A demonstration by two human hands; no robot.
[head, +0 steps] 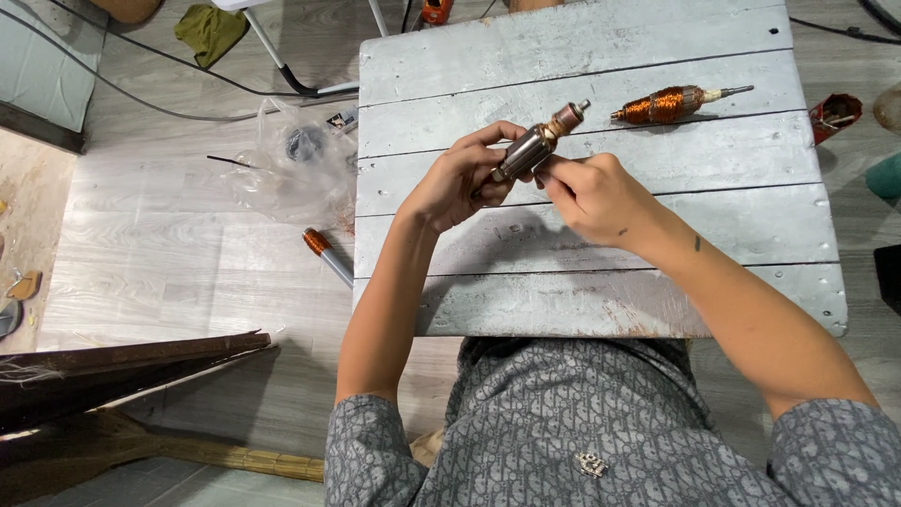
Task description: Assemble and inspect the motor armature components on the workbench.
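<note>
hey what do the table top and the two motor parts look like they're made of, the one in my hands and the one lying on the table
Table top: wooden planks by the seams, painted pale grey, paint worn and chipped near the front edge.
Held armature, gripped by left hand and right hand: dull grey metal core, likely steel, with a coppery end.
Armature on the table: shiny orange wire windings, probably copper, on a thin metal shaft.
</note>
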